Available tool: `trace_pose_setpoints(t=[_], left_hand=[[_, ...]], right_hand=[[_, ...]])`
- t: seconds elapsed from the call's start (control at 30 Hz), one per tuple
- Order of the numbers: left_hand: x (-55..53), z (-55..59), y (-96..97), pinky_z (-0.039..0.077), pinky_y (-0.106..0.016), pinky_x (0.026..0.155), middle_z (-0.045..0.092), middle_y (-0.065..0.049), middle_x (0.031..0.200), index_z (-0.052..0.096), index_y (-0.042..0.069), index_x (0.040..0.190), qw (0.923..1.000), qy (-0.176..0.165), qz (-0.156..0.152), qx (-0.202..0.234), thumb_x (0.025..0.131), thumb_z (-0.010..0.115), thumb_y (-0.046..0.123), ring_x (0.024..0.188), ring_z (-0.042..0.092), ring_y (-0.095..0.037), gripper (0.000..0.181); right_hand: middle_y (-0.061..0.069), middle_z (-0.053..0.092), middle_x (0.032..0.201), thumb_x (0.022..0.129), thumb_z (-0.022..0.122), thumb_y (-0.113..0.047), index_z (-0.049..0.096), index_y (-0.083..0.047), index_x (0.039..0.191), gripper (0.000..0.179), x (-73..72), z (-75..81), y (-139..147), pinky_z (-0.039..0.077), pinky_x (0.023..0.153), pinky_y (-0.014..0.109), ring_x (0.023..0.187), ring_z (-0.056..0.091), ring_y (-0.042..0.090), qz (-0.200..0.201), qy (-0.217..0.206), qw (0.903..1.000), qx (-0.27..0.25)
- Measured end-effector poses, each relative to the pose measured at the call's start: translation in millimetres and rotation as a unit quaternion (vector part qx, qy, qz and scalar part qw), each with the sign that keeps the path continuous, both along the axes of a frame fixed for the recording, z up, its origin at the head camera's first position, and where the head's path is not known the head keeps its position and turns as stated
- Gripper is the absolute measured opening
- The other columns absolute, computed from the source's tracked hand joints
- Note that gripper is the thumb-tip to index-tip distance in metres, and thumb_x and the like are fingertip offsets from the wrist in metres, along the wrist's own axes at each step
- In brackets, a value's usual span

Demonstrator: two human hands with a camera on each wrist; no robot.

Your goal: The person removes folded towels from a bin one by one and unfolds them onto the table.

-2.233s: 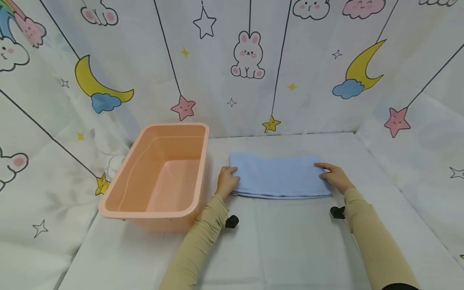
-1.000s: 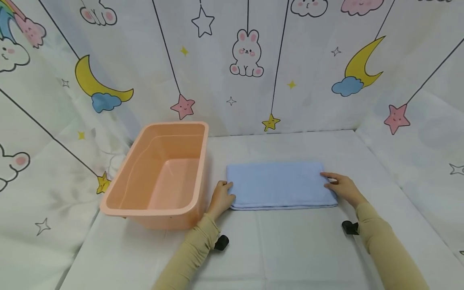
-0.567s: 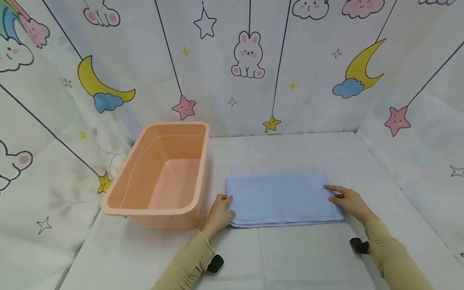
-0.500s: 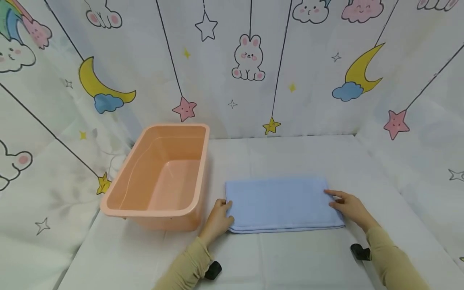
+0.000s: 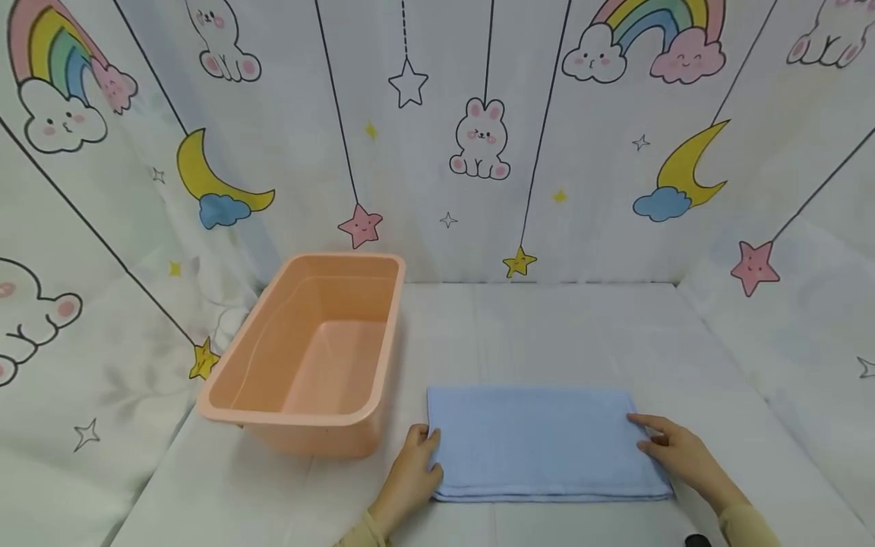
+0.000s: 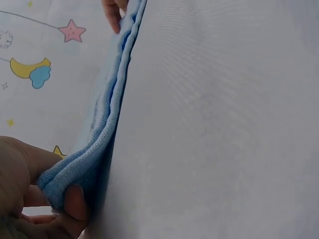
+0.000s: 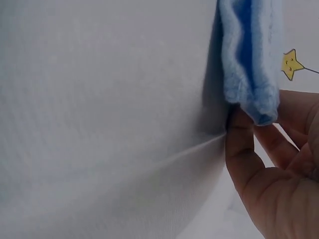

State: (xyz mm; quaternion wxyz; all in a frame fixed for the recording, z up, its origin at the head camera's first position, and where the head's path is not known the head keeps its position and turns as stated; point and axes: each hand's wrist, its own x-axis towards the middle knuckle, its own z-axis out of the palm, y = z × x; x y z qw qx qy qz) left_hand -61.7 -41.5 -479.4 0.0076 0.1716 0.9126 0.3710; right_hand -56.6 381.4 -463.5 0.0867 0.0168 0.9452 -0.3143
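Two hands pinch the folded towel [image 5: 540, 441] flat on the surface [image 5: 581, 334] beside the tub [image 5: 307, 357]: left hand [image 5: 410, 475] and right hand [image 5: 680, 452] at its near corners. Uneven pulling could slip layers and spoil the fold.

Left hand [image 5: 410, 471] and right hand [image 5: 677, 452] low, apart — fingers seemingly pinching.

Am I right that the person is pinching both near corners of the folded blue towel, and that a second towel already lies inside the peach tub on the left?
Not quite. The peach tub is empty; the head view shows its bare floor. The rest holds: the left hand and right hand each pinch a near corner of the folded blue towel, as both wrist views confirm.
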Motion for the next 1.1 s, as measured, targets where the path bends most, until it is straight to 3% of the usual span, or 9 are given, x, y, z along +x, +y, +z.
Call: trace_pose_setpoints(t=[0.17, 0.3, 0.43, 0.57, 0.67, 0.77, 0.93, 1.1], left_hand=[[-2.4, -1.2, 1.4, 0.054, -0.042, 0.076, 0.049, -0.024, 0.121, 0.059, -0.010, 0.117, 0.9974, 0.052, 0.021, -0.045, 0.075, 0.065, 0.005, 0.102, 0.061, -0.037, 0.045], [-2.6, -0.6, -2.7, 0.052, -0.036, 0.071, 0.055, -0.016, 0.118, 0.067, 0.000, 0.106, 0.9856, 0.127, 0.018, -0.111, 0.072, 0.072, 0.013, 0.094, 0.060, -0.028, 0.037], [-0.1, 0.5, -9.2, 0.050, -0.033, 0.078, 0.062, -0.006, 0.107, 0.071, 0.008, 0.096, 0.9655, 0.208, -0.037, -0.152, 0.070, 0.075, 0.014, 0.094, 0.057, -0.022, 0.026], [3.5, 1.6, -14.3, 0.051, -0.027, 0.080, 0.063, 0.001, 0.098, 0.072, 0.013, 0.089, 0.9480, 0.257, -0.098, -0.160, 0.068, 0.075, 0.010, 0.093, 0.057, -0.016, 0.022], [8.6, 3.8, -17.3, 0.050, -0.023, 0.078, 0.060, 0.002, 0.096, 0.070, 0.012, 0.091, 0.9416, 0.259, -0.142, -0.162, 0.067, 0.076, 0.013, 0.090, 0.056, -0.013, 0.024], [13.5, 4.1, -18.6, 0.049, -0.021, 0.075, 0.058, 0.003, 0.095, 0.069, 0.011, 0.096, 0.9395, 0.257, -0.161, -0.160, 0.066, 0.078, 0.018, 0.088, 0.055, -0.012, 0.031], [11.7, 4.4, -19.7, 0.048, -0.019, 0.071, 0.058, 0.004, 0.090, 0.070, 0.011, 0.092, 0.9481, 0.237, -0.156, -0.143, 0.068, 0.079, 0.018, 0.083, 0.054, -0.011, 0.027], [1.7, 12.0, -23.6, 0.047, -0.018, 0.069, 0.059, 0.005, 0.084, 0.069, 0.013, 0.078, 0.9598, 0.177, -0.169, -0.138, 0.073, 0.076, 0.017, 0.078, 0.055, -0.009, 0.010]], right_hand=[[0.034, 0.044, 0.131, 0.087, 0.062, -0.013, 0.053, 0.001, 0.127, 0.044, -1.9, -1.0, -4.0, 0.050, 0.081, 0.054, 0.103, 0.056, 0.050, 0.006, 0.046, 0.9985, 0.028], [0.037, 0.047, 0.118, 0.082, 0.065, -0.006, 0.059, 0.002, 0.115, 0.035, 1.2, -1.4, -8.1, 0.052, 0.072, 0.050, 0.092, 0.059, 0.044, 0.018, 0.085, 0.9943, 0.062], [0.027, 0.052, 0.099, 0.073, 0.070, 0.001, 0.064, -0.004, 0.090, 0.018, 8.8, -1.9, -14.1, 0.050, 0.064, 0.043, 0.081, 0.057, 0.033, 0.037, 0.138, 0.9826, 0.119], [0.005, 0.055, 0.082, 0.071, 0.069, 0.006, 0.063, -0.012, 0.077, 0.020, 18.9, -2.4, -21.0, 0.047, 0.062, 0.031, 0.072, 0.054, 0.013, 0.085, 0.163, 0.9733, 0.138], [-0.004, 0.053, 0.080, 0.070, 0.067, 0.009, 0.063, -0.013, 0.081, 0.025, 28.2, -2.8, -23.5, 0.045, 0.059, 0.021, 0.069, 0.048, 0.000, 0.129, 0.178, 0.9666, 0.132], [-0.006, 0.053, 0.085, 0.066, 0.071, 0.004, 0.064, -0.012, 0.090, 0.030, 37.0, -1.8, -21.7, 0.046, 0.061, 0.023, 0.073, 0.049, 0.001, 0.160, 0.193, 0.9564, 0.150], [-0.004, 0.055, 0.094, 0.058, 0.077, -0.004, 0.064, -0.011, 0.102, 0.046, 45.1, 1.7, -11.8, 0.045, 0.064, 0.024, 0.080, 0.050, 0.005, 0.192, 0.172, 0.9524, 0.162], [0.000, 0.061, 0.091, 0.065, 0.071, 0.006, 0.065, -0.007, 0.099, 0.037, 41.7, 0.1, -2.7, 0.048, 0.060, 0.021, 0.079, 0.052, -0.004, 0.210, 0.175, 0.9554, 0.111]])
